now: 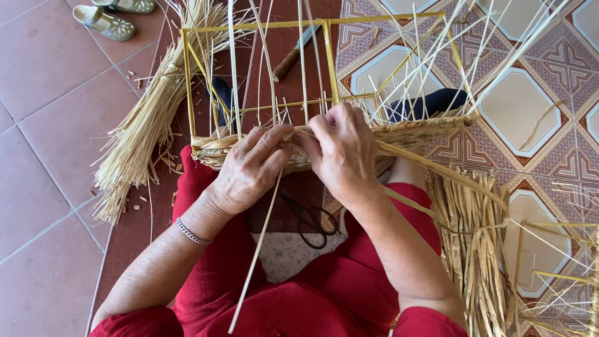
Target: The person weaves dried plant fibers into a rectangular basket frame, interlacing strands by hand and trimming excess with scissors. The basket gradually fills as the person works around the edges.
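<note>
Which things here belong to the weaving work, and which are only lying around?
In the work:
- left hand and right hand, both gripping the woven straw band
- yellow frame
- upright straw strands
- loose straw bundle

Lying about:
- black scissors
- sandals
- knife

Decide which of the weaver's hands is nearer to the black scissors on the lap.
Right. The right hand grips the woven band almost directly above the scissors; the left hand grips it further to their left.
</note>
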